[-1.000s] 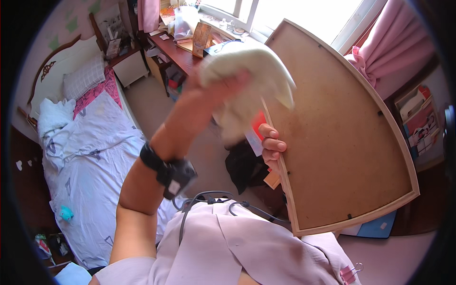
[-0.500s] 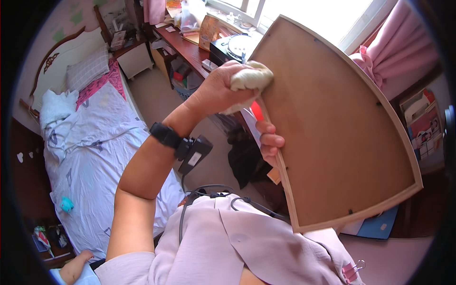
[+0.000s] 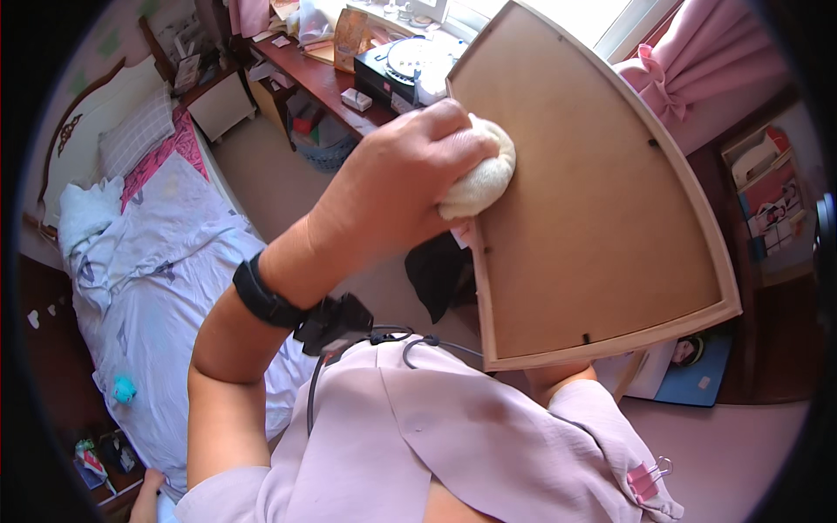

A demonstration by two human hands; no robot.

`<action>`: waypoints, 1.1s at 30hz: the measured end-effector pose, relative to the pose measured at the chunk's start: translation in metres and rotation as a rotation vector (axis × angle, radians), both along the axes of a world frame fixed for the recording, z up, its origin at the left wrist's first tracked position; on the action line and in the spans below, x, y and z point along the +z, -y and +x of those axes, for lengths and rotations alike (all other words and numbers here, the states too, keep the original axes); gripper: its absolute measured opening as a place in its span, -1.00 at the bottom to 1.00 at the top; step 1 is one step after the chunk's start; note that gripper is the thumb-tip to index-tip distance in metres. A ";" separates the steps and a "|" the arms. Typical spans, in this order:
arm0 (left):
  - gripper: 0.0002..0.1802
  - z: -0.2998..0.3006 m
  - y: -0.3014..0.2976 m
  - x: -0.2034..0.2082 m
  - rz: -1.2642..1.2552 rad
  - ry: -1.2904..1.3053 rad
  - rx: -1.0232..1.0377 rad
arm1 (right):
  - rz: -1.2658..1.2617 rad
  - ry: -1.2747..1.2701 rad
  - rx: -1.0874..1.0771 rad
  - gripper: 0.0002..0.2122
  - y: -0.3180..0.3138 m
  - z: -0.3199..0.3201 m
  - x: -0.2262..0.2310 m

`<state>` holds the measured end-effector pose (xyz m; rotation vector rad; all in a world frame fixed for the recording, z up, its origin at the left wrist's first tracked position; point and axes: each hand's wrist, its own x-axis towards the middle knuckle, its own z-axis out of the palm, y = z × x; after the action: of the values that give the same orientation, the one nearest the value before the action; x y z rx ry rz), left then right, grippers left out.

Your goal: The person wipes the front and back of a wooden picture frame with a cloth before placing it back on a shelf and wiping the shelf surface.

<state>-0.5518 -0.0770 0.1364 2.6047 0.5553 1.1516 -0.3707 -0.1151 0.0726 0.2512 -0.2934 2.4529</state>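
I hold up a large picture frame (image 3: pixel 602 218) with its brown backing board towards me and a light wooden rim around it. My left hand (image 3: pixel 392 187) is closed on a bunched cream cloth (image 3: pixel 478 179) and presses it against the upper left of the board. A black strap with a small device sits on that wrist. My right hand (image 3: pixel 462 234) is almost fully hidden at the frame's left edge; only a sliver shows below the cloth, and its forearm shows under the frame's lower edge.
A bed (image 3: pixel 157 288) with white and blue bedding lies to my left. A cluttered dark desk (image 3: pixel 349 83) runs along the far wall under a window. A pink curtain (image 3: pixel 680 78) and a bookshelf (image 3: pixel 772 205) stand on the right. Dark clothing (image 3: pixel 440 275) lies on the floor.
The cloth hung loose over my left hand a second ago; now it is balled up and pressed onto the board. My right fingers on the frame's edge have gone out of sight.
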 end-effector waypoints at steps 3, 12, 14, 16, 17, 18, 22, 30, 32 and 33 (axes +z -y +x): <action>-0.47 0.002 0.020 -0.003 -0.168 0.120 -0.088 | -0.022 0.001 -0.013 -0.62 0.009 0.000 -0.009; -0.54 -0.023 0.031 0.004 -0.631 0.302 -0.568 | -0.069 0.086 -0.264 -0.64 -0.016 0.021 -0.028; -0.60 -0.019 0.019 0.009 -0.957 0.546 -0.366 | -0.116 0.033 -0.243 -0.67 -0.021 0.018 -0.042; -0.64 0.004 -0.013 0.019 -1.045 0.597 -0.264 | -0.181 -0.054 -0.216 -0.72 -0.021 0.020 -0.055; -0.64 0.010 -0.030 0.014 -0.883 0.556 -0.171 | -0.215 -0.102 -0.175 -0.74 -0.022 0.013 -0.059; -0.64 0.017 -0.043 0.006 -0.874 0.561 -0.153 | -0.212 -0.160 -0.165 -0.79 -0.022 0.003 -0.064; -0.60 0.041 -0.052 -0.007 -0.861 0.703 -0.247 | -0.085 -0.122 0.080 -0.76 -0.026 -0.004 -0.058; -0.49 0.041 0.028 0.016 -0.359 0.445 -0.588 | 0.027 -0.193 -0.115 -0.68 -0.001 0.005 -0.024; -0.49 0.034 0.037 0.016 -0.514 0.331 -0.860 | 0.009 -0.175 -0.125 -0.68 0.002 0.007 -0.025; -0.51 0.030 0.035 0.013 -0.549 0.273 -0.913 | 0.000 -0.162 -0.130 -0.68 0.002 0.008 -0.027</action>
<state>-0.5217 -0.1118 0.1493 1.8141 -0.3283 0.8354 -0.3630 -0.1175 0.0454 0.4153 -0.2323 2.2886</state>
